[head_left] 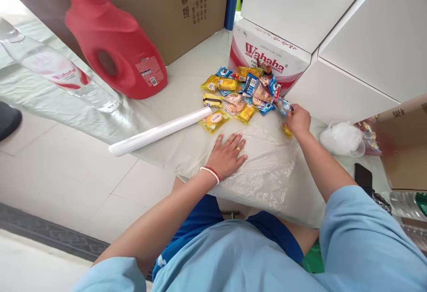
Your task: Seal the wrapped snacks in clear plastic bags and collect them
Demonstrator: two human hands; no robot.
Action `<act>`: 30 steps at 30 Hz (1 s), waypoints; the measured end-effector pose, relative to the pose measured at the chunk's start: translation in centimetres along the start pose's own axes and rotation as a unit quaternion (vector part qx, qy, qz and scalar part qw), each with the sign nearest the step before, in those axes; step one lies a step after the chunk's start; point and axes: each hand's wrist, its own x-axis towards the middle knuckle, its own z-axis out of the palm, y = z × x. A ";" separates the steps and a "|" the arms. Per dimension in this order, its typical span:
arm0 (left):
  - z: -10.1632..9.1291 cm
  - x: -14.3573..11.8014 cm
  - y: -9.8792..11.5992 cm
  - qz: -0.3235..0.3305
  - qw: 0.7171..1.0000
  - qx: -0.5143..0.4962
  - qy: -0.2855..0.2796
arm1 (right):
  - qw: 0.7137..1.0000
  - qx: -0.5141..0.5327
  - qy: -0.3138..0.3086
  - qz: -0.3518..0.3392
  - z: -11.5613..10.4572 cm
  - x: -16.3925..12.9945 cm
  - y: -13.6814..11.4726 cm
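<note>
My left hand [228, 153] lies flat, fingers spread, on a clear plastic sheet [267, 167] spread over the table edge. My right hand [298, 120] is closed around small wrapped snacks [286, 118], one bluish and one yellow, at the sheet's far right side. A pile of several snack packets [243, 91] in yellow, blue and pink wrappers lies just beyond both hands. A white roll of plastic film [160, 131] lies to the left of my left hand.
A red detergent jug [113, 38] and a clear water bottle [56, 74] stand at the left. A Wahaha carton [267, 58], brown cardboard boxes [180, 2] and white boxes [350, 29] line the back. A white plastic bag [340, 138] lies at the right.
</note>
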 end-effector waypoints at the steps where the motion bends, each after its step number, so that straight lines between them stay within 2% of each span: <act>1: 0.0 0.0 0.0 0.000 1.000 0.004 -0.001 | 0.999 0.049 0.006 0.007 -0.5 -0.2 0.9; 3: -0.1 0.0 0.1 -0.004 1.000 0.016 -0.006 | 0.981 0.181 0.022 0.062 -1.4 -0.5 2.4; 5: -0.2 0.1 0.1 -0.006 1.000 0.027 -0.013 | 0.937 0.317 0.029 0.146 -2.2 -0.8 3.3; 7: -0.3 0.1 0.2 -0.007 0.999 0.034 -0.019 | 0.889 0.409 0.033 0.206 -3.2 -1.3 3.6; 9: -0.4 0.1 0.3 -0.008 0.999 0.037 -0.021 | 0.866 0.454 0.048 0.205 -4.4 -2.3 3.5; 13: -0.3 0.1 0.3 -0.009 0.999 0.035 -0.019 | 0.854 0.505 0.067 0.110 -6.9 -4.4 3.4; 15: -0.3 0.1 0.3 -0.009 0.999 0.034 -0.017 | 0.832 0.543 0.030 0.106 -7.8 -4.7 3.8; 18: -0.3 0.1 0.2 -0.011 0.999 0.036 -0.015 | 0.814 0.549 -0.108 0.155 -8.2 -3.8 4.4; 19: -0.3 0.1 0.2 -0.011 0.999 0.036 -0.016 | 0.816 0.531 -0.154 0.168 -8.0 -3.2 4.3; 21: -0.4 0.1 0.2 -0.012 0.999 0.038 -0.018 | 0.849 0.456 -0.209 0.164 -6.9 -2.2 3.3; 24: -0.4 0.2 0.2 -0.011 0.999 0.042 -0.025 | 0.940 0.259 -0.210 0.067 -4.3 -1.0 0.2; 25: -0.4 0.2 0.3 -0.011 0.999 0.044 -0.026 | 0.960 0.180 -0.215 0.020 -3.4 -0.7 -1.0; 26: -0.4 0.2 0.3 -0.012 0.998 0.046 -0.028 | 0.967 0.112 -0.226 -0.022 -2.5 -0.5 -2.1; 28: -0.5 0.2 0.4 -0.016 0.998 0.050 -0.031 | 0.966 0.013 -0.246 -0.080 -1.4 -0.2 -3.7; 30: -0.5 0.2 0.5 -0.021 0.998 0.050 -0.032 | 0.967 -0.025 -0.235 -0.094 -1.4 -0.3 -4.2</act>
